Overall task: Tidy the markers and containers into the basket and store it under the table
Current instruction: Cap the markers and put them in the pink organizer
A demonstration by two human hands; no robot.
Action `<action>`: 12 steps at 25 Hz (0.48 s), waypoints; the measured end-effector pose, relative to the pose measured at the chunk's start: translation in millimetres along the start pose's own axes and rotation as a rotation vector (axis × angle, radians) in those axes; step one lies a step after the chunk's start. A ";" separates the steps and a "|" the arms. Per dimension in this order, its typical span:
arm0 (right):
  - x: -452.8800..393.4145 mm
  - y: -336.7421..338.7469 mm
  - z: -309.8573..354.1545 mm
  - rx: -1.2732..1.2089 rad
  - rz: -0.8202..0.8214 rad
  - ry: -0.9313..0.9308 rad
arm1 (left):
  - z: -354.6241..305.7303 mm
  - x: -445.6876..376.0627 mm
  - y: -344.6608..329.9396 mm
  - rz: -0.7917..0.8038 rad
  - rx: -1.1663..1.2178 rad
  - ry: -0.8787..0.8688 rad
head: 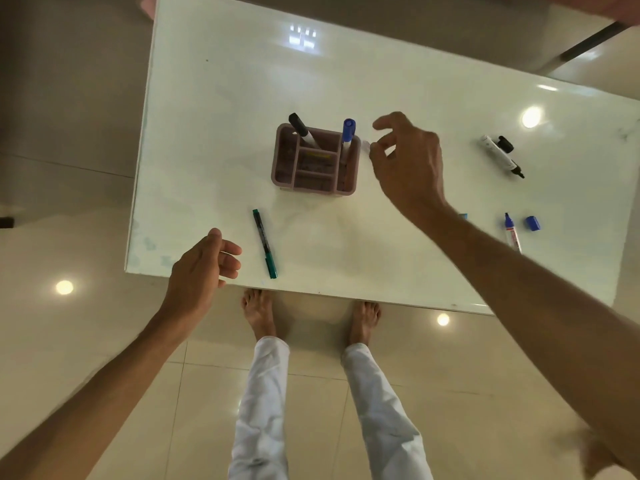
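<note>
Head view looked straight down on a glossy white table (346, 81) standing on pale beige floor tiles (86, 341). Ceiling lights showed as bright spots on both the tabletop and the tiles, and a window-like glare sat near the far edge. A dark metal bar (588, 43) crossed the top right corner past the table.

Pink basket (315, 160), split into compartments, stood upright near the table's middle. A black marker (304, 130) leaned in its far-left compartment; a blue marker (348, 135) stood in the far-right one. Green marker (264, 243) lay flat on the table near the front edge, well apart from the basket. Off to the right lay a black marker with its cap off (502, 155), the loose black cap (505, 144) touching or just beside it. Nearer the front right lay an uncapped blue marker (512, 233) with its blue cap (533, 223) just beside it.

Right hand (410, 168) hovered just right of the basket, fingers loosely curled and spread, holding nothing visible; a small pale blur by the fingertips could not be identified. Left hand (202, 265) hovered over the front-left table edge beside the green marker, fingers relaxed and half curled, holding nothing.

Bare feet (258, 315) and white trousers (259, 410) showed below the front edge.
</note>
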State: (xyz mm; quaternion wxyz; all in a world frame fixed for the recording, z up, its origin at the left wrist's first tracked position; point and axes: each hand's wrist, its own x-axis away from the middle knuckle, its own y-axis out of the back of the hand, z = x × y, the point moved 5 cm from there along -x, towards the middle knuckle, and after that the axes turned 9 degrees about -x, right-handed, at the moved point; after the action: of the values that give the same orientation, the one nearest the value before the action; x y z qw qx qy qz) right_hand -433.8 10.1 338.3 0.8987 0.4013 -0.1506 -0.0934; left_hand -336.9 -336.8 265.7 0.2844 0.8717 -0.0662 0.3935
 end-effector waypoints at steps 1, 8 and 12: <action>11.0 -0.2 -4.9 -0.031 -0.028 -0.038 | -0.7 0.9 -0.8 -0.002 -0.001 0.006; 101.5 -55.6 3.2 -0.088 0.034 0.004 | -4.7 -0.1 3.7 -0.024 0.036 0.074; 129.8 -132.6 11.5 -0.024 0.311 -0.120 | 4.1 -9.7 11.7 -0.049 0.078 0.107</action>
State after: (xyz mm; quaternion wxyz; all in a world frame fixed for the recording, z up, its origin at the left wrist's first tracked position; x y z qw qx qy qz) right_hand -322.4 -122.9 271.6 0.8964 0.3561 -0.2632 0.0213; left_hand -344.9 -349.8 261.7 0.2628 0.8613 -0.0143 0.4346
